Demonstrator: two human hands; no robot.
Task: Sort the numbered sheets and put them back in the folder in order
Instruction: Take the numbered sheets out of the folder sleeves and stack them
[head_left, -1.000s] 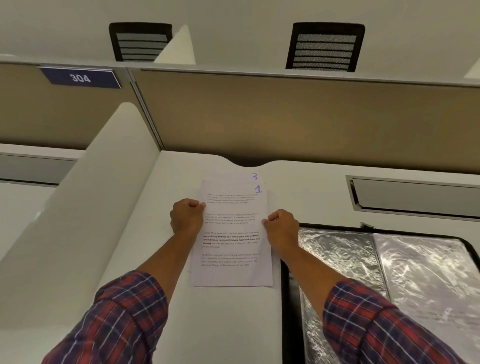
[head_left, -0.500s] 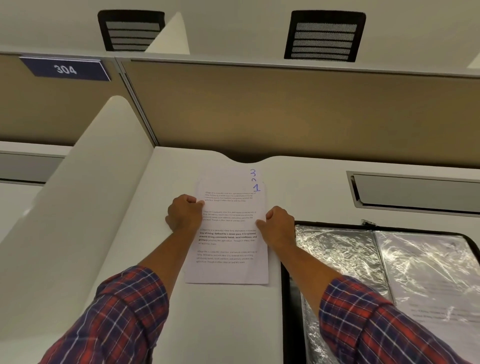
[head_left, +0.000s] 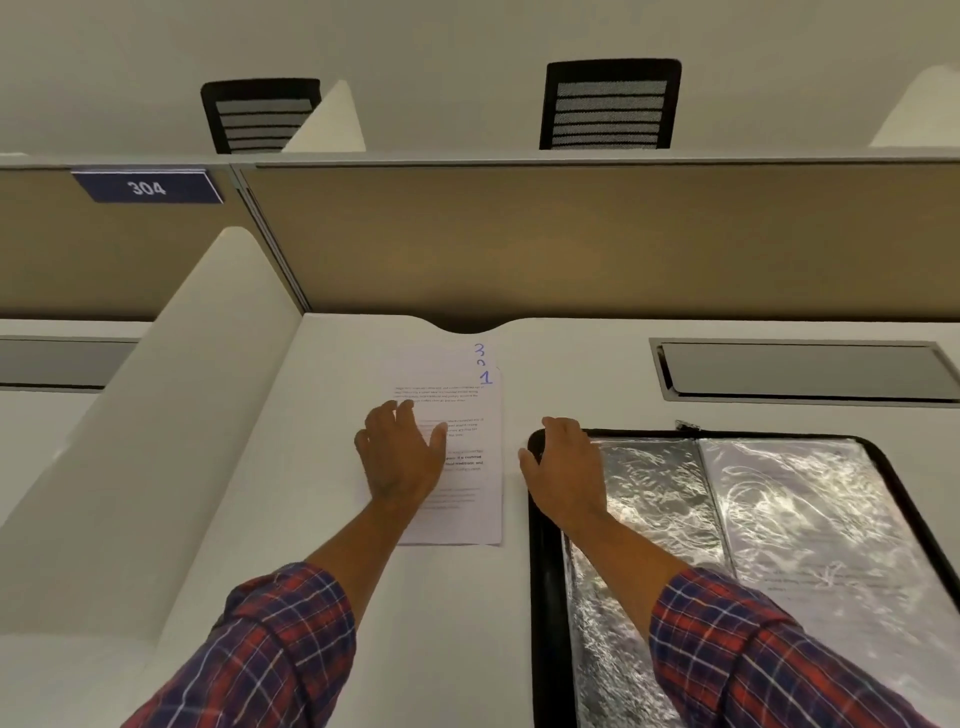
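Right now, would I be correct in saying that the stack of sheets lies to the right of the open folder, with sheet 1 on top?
Not quite: the stack of sheets lies to the left of the open folder, not the right, as the head view shows. Sheet 1 is on top.

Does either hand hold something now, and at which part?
Nothing is gripped. The left hand lies open on the sheets; the right hand rests on the far left corner of the folder.
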